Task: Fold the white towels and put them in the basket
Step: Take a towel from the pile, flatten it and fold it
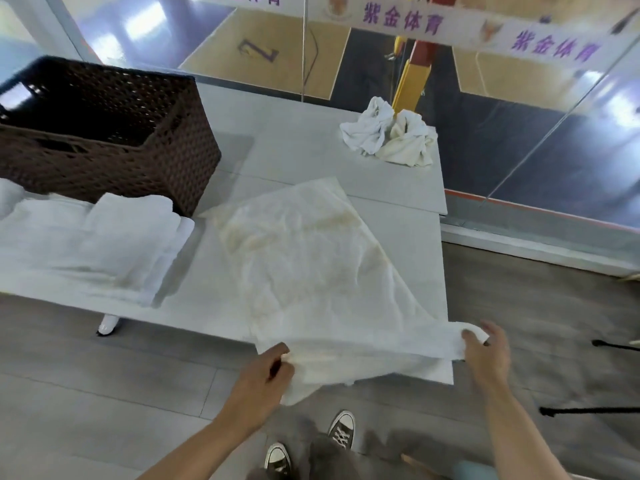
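The large rumpled white cloth towel (311, 271) lies spread on the pale grey desk (304, 140). Its long axis runs away from the person and leans a little to the left. Its near edge hangs just over the desk's front rim and its far edge ends close to the near corner of the dark brown woven basket (173, 143). Both hands are at that near edge. The left hand (268, 370) pinches the near-left corner between thumb and curled fingers, and the right hand (485, 351) has its fingers wrapped round the near-right corner, which is bunched and lifted slightly off the desk. Since the whole length lies ahead of the hands, the likely fold carries the held edge forward onto the far one. The left hand is nearer the basket and the stack of folded white towels (114, 237) lying in front of it. Crumpled white towels (391, 136) wait at the desk's far right corner, well apart from both hands.
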Motion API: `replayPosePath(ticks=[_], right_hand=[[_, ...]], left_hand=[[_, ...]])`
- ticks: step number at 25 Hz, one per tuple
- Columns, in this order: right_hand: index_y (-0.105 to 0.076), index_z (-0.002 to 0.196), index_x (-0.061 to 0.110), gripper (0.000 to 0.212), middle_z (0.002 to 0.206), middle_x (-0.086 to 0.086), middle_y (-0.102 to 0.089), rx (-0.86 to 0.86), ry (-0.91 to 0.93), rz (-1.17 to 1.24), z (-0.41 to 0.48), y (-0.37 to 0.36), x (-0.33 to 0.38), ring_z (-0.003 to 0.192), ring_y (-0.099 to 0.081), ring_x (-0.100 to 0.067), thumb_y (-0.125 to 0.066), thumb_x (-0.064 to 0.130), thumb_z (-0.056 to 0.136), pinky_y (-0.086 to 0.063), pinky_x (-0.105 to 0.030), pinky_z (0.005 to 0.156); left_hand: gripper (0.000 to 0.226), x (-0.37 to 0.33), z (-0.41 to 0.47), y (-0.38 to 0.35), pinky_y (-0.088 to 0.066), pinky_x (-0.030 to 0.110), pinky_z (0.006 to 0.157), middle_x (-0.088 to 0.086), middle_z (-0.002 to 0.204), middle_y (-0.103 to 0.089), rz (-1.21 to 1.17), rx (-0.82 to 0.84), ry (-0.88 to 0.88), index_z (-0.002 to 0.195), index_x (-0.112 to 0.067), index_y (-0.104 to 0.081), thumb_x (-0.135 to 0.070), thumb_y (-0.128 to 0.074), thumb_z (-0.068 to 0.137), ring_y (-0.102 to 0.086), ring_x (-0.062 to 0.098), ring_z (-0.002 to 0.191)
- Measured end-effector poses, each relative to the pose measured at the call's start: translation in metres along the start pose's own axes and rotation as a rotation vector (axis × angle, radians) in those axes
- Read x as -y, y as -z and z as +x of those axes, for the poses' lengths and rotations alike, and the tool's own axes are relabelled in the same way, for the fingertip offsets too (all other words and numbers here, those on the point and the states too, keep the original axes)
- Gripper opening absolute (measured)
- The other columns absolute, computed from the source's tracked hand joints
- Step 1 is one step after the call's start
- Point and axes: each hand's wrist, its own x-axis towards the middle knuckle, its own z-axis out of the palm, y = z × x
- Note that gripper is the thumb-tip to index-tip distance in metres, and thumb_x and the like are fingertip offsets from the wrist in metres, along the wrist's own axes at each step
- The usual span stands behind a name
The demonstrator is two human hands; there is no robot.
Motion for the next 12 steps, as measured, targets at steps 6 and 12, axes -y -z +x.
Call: replayPosePath(ticks=[6,12], right_hand=[[-0.067,0.106,0.013,0.016,0.105,-0.013,-0.066,0.122,-0.105,0.526,0.004,-0.046,0.087,0.086,-0.064,-0.023,-0.07,0.007,0.091,-0.054,-0.029,0.068],[-0.066,0.096,0.006,0.013,0.105,-0.017,-0.073,0.274,-0.054,0.789,0.029,-0.09,0.156,0.099,-0.073,-0.031,-0.057,0.015,0.096,-0.059,-0.037,0.091]], left_hand=[[0.029,-0.008,0.024,0.062,-0.056,0.06,0.07,0.026,0.082,-0.053,-0.229,-0.189,0.041,0.088,-0.009,-0.057,-0.035,-0.046,0.083,-0.054,0.024,0.071],[0.025,-0.028,0.065,0.107,-0.06,0.035,0.06,0.006,0.08,-0.067,-0.359,-0.352,0.068,0.092,-0.015,-0.068,-0.007,-0.045,0.097,-0.065,0.018,0.072]])
